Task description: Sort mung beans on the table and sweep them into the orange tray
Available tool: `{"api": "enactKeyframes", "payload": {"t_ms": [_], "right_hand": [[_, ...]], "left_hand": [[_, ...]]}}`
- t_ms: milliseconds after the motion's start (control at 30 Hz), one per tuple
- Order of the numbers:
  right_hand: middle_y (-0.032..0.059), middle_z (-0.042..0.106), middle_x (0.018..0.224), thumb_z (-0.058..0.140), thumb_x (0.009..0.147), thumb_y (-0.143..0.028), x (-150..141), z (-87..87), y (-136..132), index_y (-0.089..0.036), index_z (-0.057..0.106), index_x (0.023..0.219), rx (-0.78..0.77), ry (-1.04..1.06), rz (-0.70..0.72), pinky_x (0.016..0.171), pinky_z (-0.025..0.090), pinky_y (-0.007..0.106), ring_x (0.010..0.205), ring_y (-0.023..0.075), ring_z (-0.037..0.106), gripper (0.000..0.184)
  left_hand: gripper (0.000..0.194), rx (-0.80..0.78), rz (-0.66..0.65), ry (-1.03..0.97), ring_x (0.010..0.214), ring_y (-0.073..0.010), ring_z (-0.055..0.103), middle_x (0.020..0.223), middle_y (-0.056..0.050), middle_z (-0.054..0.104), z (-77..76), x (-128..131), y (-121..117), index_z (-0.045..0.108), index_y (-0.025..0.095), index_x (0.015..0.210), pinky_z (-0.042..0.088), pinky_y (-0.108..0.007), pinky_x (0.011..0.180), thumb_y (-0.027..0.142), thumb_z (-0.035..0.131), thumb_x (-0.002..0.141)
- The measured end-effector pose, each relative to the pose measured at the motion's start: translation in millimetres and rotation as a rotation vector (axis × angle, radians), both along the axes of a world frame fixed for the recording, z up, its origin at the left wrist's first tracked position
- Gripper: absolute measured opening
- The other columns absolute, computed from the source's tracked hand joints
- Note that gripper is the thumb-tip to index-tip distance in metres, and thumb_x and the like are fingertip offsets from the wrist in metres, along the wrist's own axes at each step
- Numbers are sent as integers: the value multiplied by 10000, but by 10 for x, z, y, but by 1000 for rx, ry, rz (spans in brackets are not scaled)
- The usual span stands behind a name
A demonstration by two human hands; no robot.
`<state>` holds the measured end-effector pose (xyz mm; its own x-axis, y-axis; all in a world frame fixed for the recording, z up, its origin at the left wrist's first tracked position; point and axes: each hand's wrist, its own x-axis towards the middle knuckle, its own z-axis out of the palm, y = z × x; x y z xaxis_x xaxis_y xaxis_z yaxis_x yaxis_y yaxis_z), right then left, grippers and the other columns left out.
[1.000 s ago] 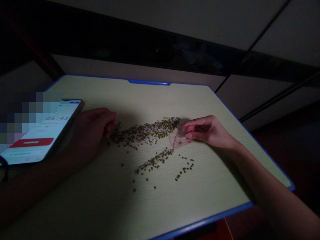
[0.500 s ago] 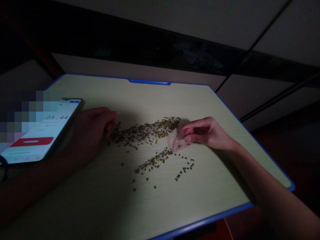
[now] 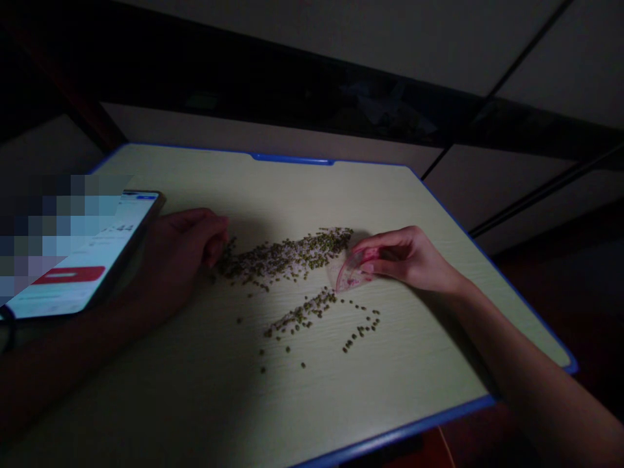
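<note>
My right hand (image 3: 416, 261) pinches a clear, pink-edged plastic piece (image 3: 349, 278) between thumb and fingers. Its lower edge rests close to the table, by the upper end of a short row of green beans mixed with pale grains (image 3: 299, 315). Behind that row lies a longer heap of green beans and pale grains (image 3: 287, 257). At the heap's left end my left hand (image 3: 182, 244) is curled closed, in shadow, and what its fingers hold, if anything, is hidden. A thin line of loose beans (image 3: 361, 330) trails below the plastic piece.
A lit phone (image 3: 82, 260) stands at the left, beside my left wrist, partly covered by a blurred patch. The pale table (image 3: 390, 390) has a blue rim (image 3: 292, 159). Pale cabinet panels (image 3: 531, 185) rise behind it. Several single beans lie near the front.
Almost nothing differs. The plastic piece in my right hand has tilted or shifted very slightly upward; my left hand and the heaps stay put.
</note>
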<state>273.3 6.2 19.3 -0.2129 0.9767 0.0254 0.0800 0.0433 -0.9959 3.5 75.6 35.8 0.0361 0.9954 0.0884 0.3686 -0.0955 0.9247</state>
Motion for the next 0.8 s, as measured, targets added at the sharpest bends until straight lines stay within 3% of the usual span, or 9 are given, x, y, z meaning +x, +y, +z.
{"api": "enactKeyframes", "payload": {"t_ms": [233,600,800], "right_hand": [[-7,673,612,740,621,-25,-4,-9,11,-151,773,829,2,-31,-53,499,471,181,528,74,569,245],[1,665,630,737,619,-70,-52,-40,17,-146,770,844,65,-80,-108,502,489,202,533,85,564,240],[-7,673,623,727,617,-23,-61,-20,21,-147,771,827,21,-23,-60,493,471,177,528,69,562,248]], "left_hand": [[356,-111,85,-41,328,-58,308,313,58,355,128,96,-65,418,180,357,230,-204,396,97,467,700],[271,-28,37,-84,332,-51,326,332,57,391,14,27,1,456,182,383,235,-202,377,209,512,647],[227,-2,9,-97,342,-55,334,353,59,390,-70,-25,41,460,193,414,241,-209,366,300,542,597]]}}
